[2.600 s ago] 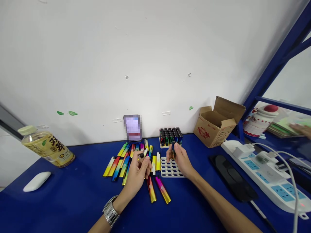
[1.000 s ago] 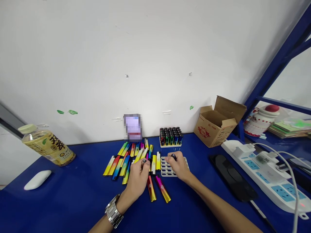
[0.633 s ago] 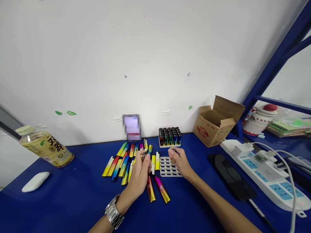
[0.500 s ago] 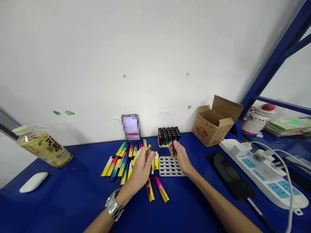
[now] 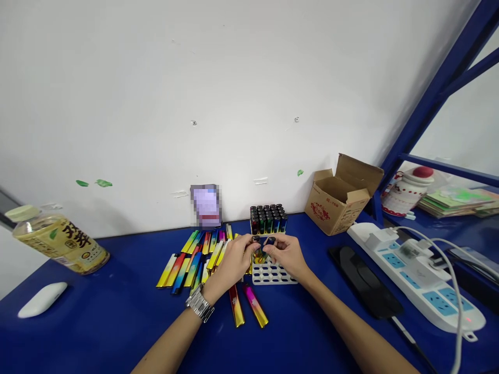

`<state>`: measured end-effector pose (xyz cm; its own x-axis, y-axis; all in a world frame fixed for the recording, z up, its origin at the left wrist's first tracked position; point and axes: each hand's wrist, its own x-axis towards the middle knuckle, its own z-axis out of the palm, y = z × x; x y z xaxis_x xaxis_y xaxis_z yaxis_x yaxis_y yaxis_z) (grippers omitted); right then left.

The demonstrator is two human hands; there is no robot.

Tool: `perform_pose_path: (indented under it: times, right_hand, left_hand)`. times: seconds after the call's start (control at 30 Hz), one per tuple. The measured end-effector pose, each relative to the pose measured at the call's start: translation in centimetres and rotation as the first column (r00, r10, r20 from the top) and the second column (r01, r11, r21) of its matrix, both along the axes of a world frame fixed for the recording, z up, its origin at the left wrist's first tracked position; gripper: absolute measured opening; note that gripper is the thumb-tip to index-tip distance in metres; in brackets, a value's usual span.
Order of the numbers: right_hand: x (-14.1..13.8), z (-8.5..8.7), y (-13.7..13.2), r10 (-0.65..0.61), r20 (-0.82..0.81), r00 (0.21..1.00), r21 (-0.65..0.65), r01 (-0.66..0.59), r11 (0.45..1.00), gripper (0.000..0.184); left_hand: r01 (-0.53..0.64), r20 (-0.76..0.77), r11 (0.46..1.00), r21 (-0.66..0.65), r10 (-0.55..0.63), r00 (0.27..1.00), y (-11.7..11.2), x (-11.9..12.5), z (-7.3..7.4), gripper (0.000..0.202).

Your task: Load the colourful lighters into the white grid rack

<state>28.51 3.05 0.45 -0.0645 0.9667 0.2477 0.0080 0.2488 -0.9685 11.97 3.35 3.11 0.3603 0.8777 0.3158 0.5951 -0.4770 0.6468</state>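
My left hand (image 5: 233, 262) and my right hand (image 5: 286, 256) meet above a white slotted tray (image 5: 273, 275) on the blue table. Each hand pinches a slim lighter upright: the left one's lighter (image 5: 256, 247) and the right one's lighter (image 5: 270, 245) stand side by side over the tray's far edge. A spread of colourful lighters (image 5: 195, 255) lies flat to the left of the tray. Two more lighters (image 5: 246, 305) lie in front of it. Behind it stands a full tray of black-capped lighters (image 5: 267, 221).
An open cardboard box (image 5: 340, 195) sits at the back right. A white power strip (image 5: 413, 270) with cables and a black flat object (image 5: 358, 280) lie to the right. A tea bottle (image 5: 58, 240) and a white mouse (image 5: 41, 299) are at the left.
My left hand has moved right with a lighter to meet the right hand over the tray. The right hand's lighter has come down towards the tray's far edge. The camera has shifted slightly.
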Motion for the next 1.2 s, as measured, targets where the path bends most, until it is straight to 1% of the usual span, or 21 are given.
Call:
perform_pose_path:
  times: [0.1, 0.17, 0.23, 0.3, 0.37, 0.43, 0.5, 0.57, 0.67, 0.77, 0.83, 0.93, 1.0, 1.07, 1.13, 1.2]
  right_hand:
    - [-0.3, -0.2, -0.2, 0.023, 0.023, 0.999, -0.02, -0.023, 1.0, 0.027]
    - [-0.4, -0.2, -0.3, 0.026, 0.072, 0.997, 0.013, -0.027, 1.0, 0.023]
    - [-0.3, -0.1, -0.5, 0.014, 0.128, 0.992, 0.079, -0.024, 0.997, 0.02]
    - [-0.2, 0.0, -0.6, -0.036, 0.186, 0.982, 0.161, 0.006, 0.987, 0.021]
    - [0.0, 0.0, -0.7, -0.115, 0.223, 0.968, 0.228, 0.062, 0.972, 0.026]
    - [0.1, -0.1, -0.7, -0.187, 0.226, 0.956, 0.263, 0.125, 0.957, 0.031]
    - [0.1, -0.3, -0.6, -0.216, 0.218, 0.952, 0.272, 0.153, 0.95, 0.031]
    - [0.1, -0.4, -0.5, -0.205, 0.213, 0.955, 0.273, 0.143, 0.951, 0.028]
    - [-0.1, -0.5, -0.4, -0.163, 0.215, 0.963, 0.291, 0.096, 0.952, 0.022]
    - [-0.2, -0.4, -0.4, -0.119, 0.308, 0.944, 0.331, 0.011, 0.944, 0.017]
    - [-0.2, -0.4, -0.4, -0.132, 0.412, 0.902, 0.368, -0.033, 0.929, 0.02]
    - [-0.3, -0.3, -0.3, -0.207, 0.543, 0.814, 0.426, -0.055, 0.903, 0.028]
    - [-0.5, -0.3, -0.2, -0.239, 0.614, 0.752, 0.435, -0.07, 0.898, 0.028]
    - [-0.7, -0.2, -0.2, -0.252, 0.686, 0.682, 0.411, -0.078, 0.909, 0.024]
    - [-0.9, 0.0, -0.3, -0.258, 0.754, 0.604, 0.368, -0.063, 0.928, 0.019]
    - [-1.1, 0.3, -0.6, -0.258, 0.803, 0.537, 0.328, -0.037, 0.944, 0.015]
  left_hand:
    - [0.048, -0.032, 0.997, 0.065, -0.046, 0.998, 0.3, -0.5, -0.4, 0.024]
    - [0.069, -0.051, 0.996, 0.065, -0.065, 0.997, 0.4, -0.7, -0.7, 0.023]
    - [0.081, -0.071, 0.995, 0.062, -0.077, 0.995, 0.4, -0.8, -0.9, 0.023]
    - [0.073, -0.061, 0.994, 0.075, -0.069, 0.996, 0.4, -0.8, -0.9, 0.022]
    - [0.025, -0.019, 0.995, 0.094, -0.024, 1.0, 0.4, -0.8, -0.8, 0.021]
    - [-0.027, 0.018, 0.993, 0.114, 0.025, 1.0, 0.5, -0.8, -0.7, 0.022]
    - [-0.043, 0.021, 0.99, 0.131, 0.04, 0.999, 0.7, -0.8, -0.7, 0.021]
    - [-0.019, -0.006, 0.991, 0.133, 0.02, 1.0, 0.9, -0.7, -0.8, 0.019]
    - [0.03, -0.072, 0.993, 0.112, -0.022, 0.997, 1.2, -0.5, -1.1, 0.019]
    - [0.06, -0.134, 0.996, 0.069, -0.05, 0.99, 1.3, -0.4, -1.2, 0.019]
    - [0.066, -0.157, 0.997, 0.041, -0.058, 0.986, 1.4, -0.5, -1.3, 0.02]
    - [0.081, -0.196, 0.996, 0.023, -0.075, 0.978, 1.4, -0.8, -1.4, 0.022]
    - [0.115, -0.233, 0.993, 0.016, -0.108, 0.967, 1.5, -1.1, -1.1, 0.024]
    - [0.138, -0.26, 0.99, 0.017, -0.129, 0.957, 1.6, -1.5, -0.6, 0.027]
    - [0.112, -0.284, 0.993, 0.021, -0.101, 0.954, 1.7, -2.3, 0.1, 0.03]
    - [0.02, -0.349, 1.0, 0.017, -0.012, 0.937, 1.9, -3.3, 0.9, 0.03]
